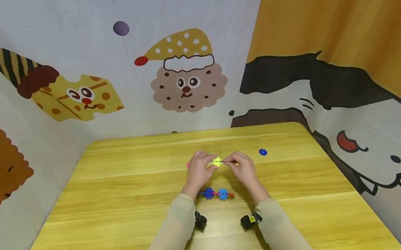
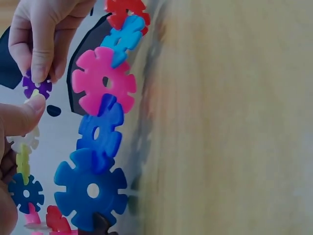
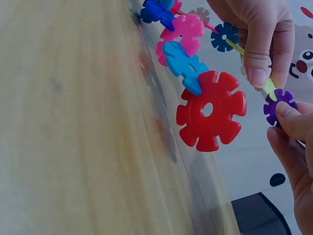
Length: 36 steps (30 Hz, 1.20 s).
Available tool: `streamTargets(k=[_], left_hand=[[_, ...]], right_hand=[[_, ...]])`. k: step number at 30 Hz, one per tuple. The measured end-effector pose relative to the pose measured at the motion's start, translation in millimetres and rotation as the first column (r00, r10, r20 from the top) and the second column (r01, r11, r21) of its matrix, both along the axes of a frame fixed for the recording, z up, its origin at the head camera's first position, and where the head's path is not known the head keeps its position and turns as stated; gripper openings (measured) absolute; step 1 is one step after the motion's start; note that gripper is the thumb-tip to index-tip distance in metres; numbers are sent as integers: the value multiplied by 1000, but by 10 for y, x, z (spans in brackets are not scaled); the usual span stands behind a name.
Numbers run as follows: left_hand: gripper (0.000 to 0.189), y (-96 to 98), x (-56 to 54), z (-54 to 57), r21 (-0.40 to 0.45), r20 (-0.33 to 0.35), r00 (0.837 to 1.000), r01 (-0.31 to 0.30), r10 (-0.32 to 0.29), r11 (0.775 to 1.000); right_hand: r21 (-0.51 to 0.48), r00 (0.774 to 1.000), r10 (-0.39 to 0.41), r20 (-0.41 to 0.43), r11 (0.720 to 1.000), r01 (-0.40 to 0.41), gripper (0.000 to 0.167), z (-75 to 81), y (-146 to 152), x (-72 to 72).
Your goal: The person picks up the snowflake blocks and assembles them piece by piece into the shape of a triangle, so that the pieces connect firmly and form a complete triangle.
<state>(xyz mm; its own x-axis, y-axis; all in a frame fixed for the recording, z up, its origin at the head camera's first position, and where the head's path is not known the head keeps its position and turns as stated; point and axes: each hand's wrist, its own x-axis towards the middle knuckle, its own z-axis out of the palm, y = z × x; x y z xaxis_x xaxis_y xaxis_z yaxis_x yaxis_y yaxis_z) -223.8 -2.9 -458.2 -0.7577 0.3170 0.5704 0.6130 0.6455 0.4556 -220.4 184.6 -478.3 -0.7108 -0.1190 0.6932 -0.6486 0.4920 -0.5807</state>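
Note:
Above the table, my left hand (image 1: 199,168) holds a chain of notched plastic discs, its thumb and fingers at a yellow disc (image 1: 217,162). My right hand (image 1: 244,169) pinches a purple disc (image 3: 270,111) between thumb and fingertips. The purple disc's edge meets the yellow disc, right beside the left fingertips. Further along the held chain are a whitish disc (image 2: 32,139), another yellow one and a dark blue disc (image 2: 27,194), with pink and red pieces beyond. Part of this chain is hidden behind the left hand.
A second chain of interlocked discs lies on the wooden table (image 1: 124,218) between the forearms, with red (image 3: 210,127), light blue (image 3: 183,63), pink (image 2: 83,81) and blue discs. One loose blue disc (image 1: 263,152) lies far right. A cartoon-printed cloth (image 1: 136,120) hangs behind the table.

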Motion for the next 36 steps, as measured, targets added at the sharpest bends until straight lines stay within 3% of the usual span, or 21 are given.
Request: streamTargets(k=[7,15,26,32,36], left_hand=[[35,-40,-12,49,-37,99,995,0,4,999],[37,-69,-26,138,-63,137,990,43,-34,997],[23,-53,-83,184,-19,123,990,77,-74,997],[17,-77,-97,175,24,110,991,79,-81,997],[17,-129,-103,187,36,154,986,54,-58,998]], right_hand=[[-30,996,-1,93,1000,4,12,4,5,0],[-36,997,-10,81,999,13,15,16,-3,9],[-42,999,18,35,999,-17,14,46,-49,24],[-36,996,23,89,999,-20,13,65,-20,25],[-27,994,-15,107,999,18,17,19,93,3]])
